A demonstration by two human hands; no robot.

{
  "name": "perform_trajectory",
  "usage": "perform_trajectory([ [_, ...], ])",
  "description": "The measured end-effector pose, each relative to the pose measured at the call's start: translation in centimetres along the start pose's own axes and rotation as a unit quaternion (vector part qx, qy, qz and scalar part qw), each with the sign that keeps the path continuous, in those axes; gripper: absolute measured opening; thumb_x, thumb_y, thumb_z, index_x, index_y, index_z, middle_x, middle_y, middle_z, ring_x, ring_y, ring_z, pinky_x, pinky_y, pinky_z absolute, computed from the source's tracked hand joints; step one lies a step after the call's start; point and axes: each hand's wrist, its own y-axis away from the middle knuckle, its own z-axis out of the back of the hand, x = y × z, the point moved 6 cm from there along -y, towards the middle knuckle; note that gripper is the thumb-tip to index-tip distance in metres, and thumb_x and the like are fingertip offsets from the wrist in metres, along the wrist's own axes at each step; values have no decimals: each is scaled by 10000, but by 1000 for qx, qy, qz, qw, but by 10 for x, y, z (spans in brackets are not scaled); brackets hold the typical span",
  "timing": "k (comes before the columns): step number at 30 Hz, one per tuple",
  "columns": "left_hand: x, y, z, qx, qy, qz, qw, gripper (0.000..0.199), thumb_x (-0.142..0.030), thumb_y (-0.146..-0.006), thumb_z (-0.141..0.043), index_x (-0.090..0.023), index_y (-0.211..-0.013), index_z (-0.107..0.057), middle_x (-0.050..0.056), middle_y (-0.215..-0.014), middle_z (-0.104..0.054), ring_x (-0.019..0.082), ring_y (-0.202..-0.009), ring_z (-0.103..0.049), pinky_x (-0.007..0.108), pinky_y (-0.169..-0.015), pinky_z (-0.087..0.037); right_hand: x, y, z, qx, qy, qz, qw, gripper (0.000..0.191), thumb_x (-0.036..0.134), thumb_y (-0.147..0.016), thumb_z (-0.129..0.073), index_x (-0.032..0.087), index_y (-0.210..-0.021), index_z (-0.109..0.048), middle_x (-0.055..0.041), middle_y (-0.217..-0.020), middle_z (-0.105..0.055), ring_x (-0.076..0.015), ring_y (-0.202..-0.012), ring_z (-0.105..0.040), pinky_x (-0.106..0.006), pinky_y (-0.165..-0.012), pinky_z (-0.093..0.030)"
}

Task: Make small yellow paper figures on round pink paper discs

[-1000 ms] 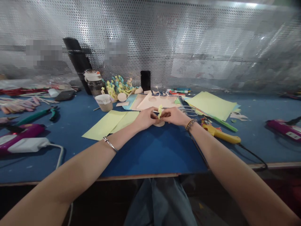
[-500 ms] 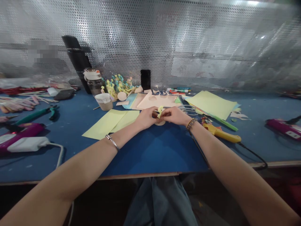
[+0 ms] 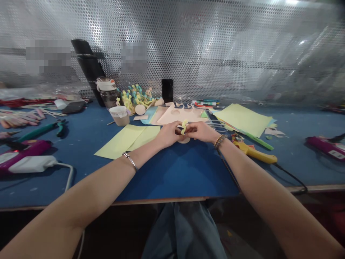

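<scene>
My left hand (image 3: pixel 170 133) and my right hand (image 3: pixel 199 131) meet above the middle of the blue table. Between their pinched fingertips is a small curled strip of pale yellow paper (image 3: pixel 184 127), and both hands are closed on it. A pale round disc (image 3: pixel 183 140) lies just below the fingers, partly covered by them. Yellow paper sheets (image 3: pixel 121 140) lie beside my left forearm. Beyond the hands are pale pink sheets (image 3: pixel 185 116) with round cut-outs. A yellow hot glue gun (image 3: pixel 254 154) rests to the right of my right wrist.
Behind stand a phone (image 3: pixel 167 90), a paper cup (image 3: pixel 120 117), a lidded jar (image 3: pixel 106 93) and a tall black bottle (image 3: pixel 88 68). Pliers (image 3: pixel 40 131) and a purple power strip (image 3: pixel 29 149) lie left. More yellow sheets (image 3: pixel 244 117) and a green cutter (image 3: pixel 258 141) are at right.
The paper strip between my fingertips has tilted slightly and shows a little more of its length. Both hands stay in almost the same place.
</scene>
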Motion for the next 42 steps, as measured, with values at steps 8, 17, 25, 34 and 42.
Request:
perform_trajectory([
  [8,0,0,1,6,-43,-9,999,364,-271,-664,-712,-170,-999,-611,36,-853,-704,199,-777,-656,283,-676,-460,7,0,-1,-16,23,28,999,129,249,-725,-659,151,-786,-717,-37,-793,-712,-134,-733,-625,-247,-708,-478],
  [17,2,1,13,25,42,-1,999,470,-282,-628,-769,-142,-1053,-627,81,-943,-715,195,-865,-668,334,-815,-510,6,-1,-3,-13,59,33,998,182,300,-730,-666,133,-775,-724,-20,-710,-679,-124,-658,-579,-230,-613,-428],
  [25,1,-1,17,-65,123,-1,990,245,-283,-688,-738,-128,-874,-702,73,-868,-739,158,-779,-678,292,-755,-549,1,-2,-5,-36,114,8,993,168,291,-740,-687,142,-793,-744,-47,-756,-718,-137,-667,-603,-239,-614,-429],
  [34,2,-2,21,-115,109,-4,987,164,-251,-709,-723,-144,-833,-728,63,-882,-748,168,-809,-685,296,-791,-548,3,-3,-5,-33,127,15,991,93,188,-738,-661,156,-772,-742,-34,-777,-726,-140,-688,-618,-233,-641,-442],
  [42,1,-2,18,-107,110,-15,988,270,-305,-705,-715,-127,-908,-703,78,-920,-737,179,-824,-679,304,-788,-544,4,-4,-6,-38,138,20,990,105,216,-740,-666,146,-766,-739,-41,-752,-723,-140,-673,-619,-233,-634,-435],
])
